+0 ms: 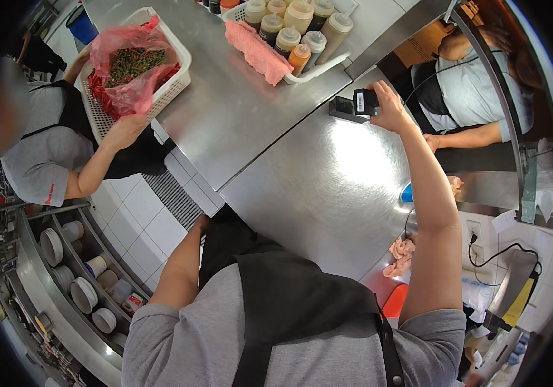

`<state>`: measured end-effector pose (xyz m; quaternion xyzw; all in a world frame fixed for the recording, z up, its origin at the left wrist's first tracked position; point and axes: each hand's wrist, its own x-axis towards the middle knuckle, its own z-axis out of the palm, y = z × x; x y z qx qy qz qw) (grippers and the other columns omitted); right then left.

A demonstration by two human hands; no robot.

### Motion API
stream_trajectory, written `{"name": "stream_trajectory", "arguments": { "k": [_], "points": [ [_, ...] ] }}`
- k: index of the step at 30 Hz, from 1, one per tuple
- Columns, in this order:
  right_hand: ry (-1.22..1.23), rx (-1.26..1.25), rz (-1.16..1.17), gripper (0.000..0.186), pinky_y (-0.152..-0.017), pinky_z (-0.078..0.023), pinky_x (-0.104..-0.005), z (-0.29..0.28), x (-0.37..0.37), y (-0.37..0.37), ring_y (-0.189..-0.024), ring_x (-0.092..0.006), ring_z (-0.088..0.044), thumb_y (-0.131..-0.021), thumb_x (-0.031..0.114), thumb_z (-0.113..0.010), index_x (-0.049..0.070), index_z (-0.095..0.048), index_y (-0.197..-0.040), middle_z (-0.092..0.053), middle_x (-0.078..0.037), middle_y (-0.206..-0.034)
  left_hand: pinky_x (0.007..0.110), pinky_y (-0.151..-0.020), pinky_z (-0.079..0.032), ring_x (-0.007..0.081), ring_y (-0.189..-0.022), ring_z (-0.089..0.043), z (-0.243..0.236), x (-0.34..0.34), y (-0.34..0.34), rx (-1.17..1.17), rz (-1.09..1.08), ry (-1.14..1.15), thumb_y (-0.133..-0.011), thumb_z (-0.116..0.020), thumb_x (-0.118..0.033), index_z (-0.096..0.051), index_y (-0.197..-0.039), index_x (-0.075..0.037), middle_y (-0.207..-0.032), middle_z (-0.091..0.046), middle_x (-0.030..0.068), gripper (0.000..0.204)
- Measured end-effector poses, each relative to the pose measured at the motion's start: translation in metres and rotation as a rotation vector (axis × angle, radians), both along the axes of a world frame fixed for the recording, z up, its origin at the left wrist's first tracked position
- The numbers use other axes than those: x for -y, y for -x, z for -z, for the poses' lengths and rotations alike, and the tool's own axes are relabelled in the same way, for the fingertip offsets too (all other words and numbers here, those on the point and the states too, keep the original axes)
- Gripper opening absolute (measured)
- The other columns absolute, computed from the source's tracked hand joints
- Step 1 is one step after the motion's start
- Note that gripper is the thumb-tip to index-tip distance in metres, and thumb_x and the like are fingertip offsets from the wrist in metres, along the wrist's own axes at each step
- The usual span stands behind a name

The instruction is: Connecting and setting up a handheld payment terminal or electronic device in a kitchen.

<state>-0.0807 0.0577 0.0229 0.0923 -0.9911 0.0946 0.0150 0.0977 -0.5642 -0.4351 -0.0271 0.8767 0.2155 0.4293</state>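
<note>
My right hand [390,108] reaches far forward over the steel counter [289,193], its fingers closed round a small black block with a white label [366,102]. Just left of it a second dark box-shaped object [346,110] sits on the counter, partly overlapped by the held block; whether the two touch I cannot tell. My left hand [201,224] hangs low beside my black apron, at the counter's near left edge. Its fingers are hidden, and I see nothing in it.
At left a person holds a white basket [183,48] of chilies in a pink bag. Sauce bottles [299,16] and a pink cloth [257,51] stand at the back. Shelves of bowls [84,295] lie lower left. Another person [463,90] shows behind the right-hand opening.
</note>
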Motion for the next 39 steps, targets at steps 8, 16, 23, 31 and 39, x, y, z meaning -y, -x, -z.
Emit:
{"name": "stream_trajectory", "arguments": {
  "k": [8,16,23,31,39],
  "points": [
    [0.129,0.005,-0.050,0.064,-0.091,-0.049,-0.0419,-0.007,-0.009,0.003,-0.108,-0.0380,-0.059,-0.058,0.007,-0.078,0.004,-0.053,-0.116,-0.057,-0.015,-0.110,0.042,-0.082,-0.055,0.0363,-0.099,-0.070,0.021,0.015,-0.019,-0.014,0.087,-0.001,-0.083,-0.067,-0.035,-0.076,-0.088,-0.003,-0.100,-0.072,0.0222,0.034],
    [0.059,0.036,-0.046,0.065,-0.092,-0.047,-0.0446,-0.006,-0.001,0.003,-0.114,-0.0354,-0.057,-0.059,0.008,-0.078,0.005,-0.053,-0.119,-0.055,-0.013,-0.114,0.043,-0.083,-0.055,0.0365,-0.100,-0.070,0.057,-0.007,0.013,-0.074,0.301,0.021,-0.083,-0.066,-0.034,-0.076,-0.089,-0.002,-0.101,-0.072,0.0222,0.033],
    [-0.018,0.072,0.011,0.066,-0.096,-0.041,-0.0461,-0.003,0.017,-0.003,-0.123,-0.0324,-0.052,-0.060,0.009,-0.077,0.007,-0.051,-0.121,-0.054,-0.011,-0.118,0.043,-0.083,-0.055,0.0366,-0.100,-0.070,0.069,-0.008,0.018,-0.136,0.510,0.056,-0.084,-0.065,-0.033,-0.076,-0.091,-0.002,-0.102,-0.072,0.0222,0.033],
    [-0.024,0.076,-0.020,0.065,-0.098,-0.040,-0.0495,-0.002,0.026,0.002,-0.124,-0.0320,-0.051,-0.060,0.008,-0.077,0.008,-0.051,-0.120,-0.054,-0.010,-0.118,0.044,-0.084,-0.055,0.0367,-0.100,-0.070,0.066,0.014,-0.001,-0.175,0.702,0.094,-0.084,-0.064,-0.031,-0.076,-0.092,-0.002,-0.103,-0.072,0.0222,0.033],
    [0.123,0.119,-0.019,0.063,-0.092,-0.048,-0.0469,-0.011,0.036,0.012,-0.107,-0.0379,-0.059,-0.061,0.009,-0.077,0.005,-0.049,-0.117,-0.052,-0.013,-0.115,0.045,-0.085,-0.055,0.0370,-0.102,-0.069,0.062,0.017,-0.006,-0.145,0.629,0.119,-0.084,-0.063,-0.028,-0.075,-0.097,-0.002,-0.106,-0.072,0.0220,0.031]
  ]
}}
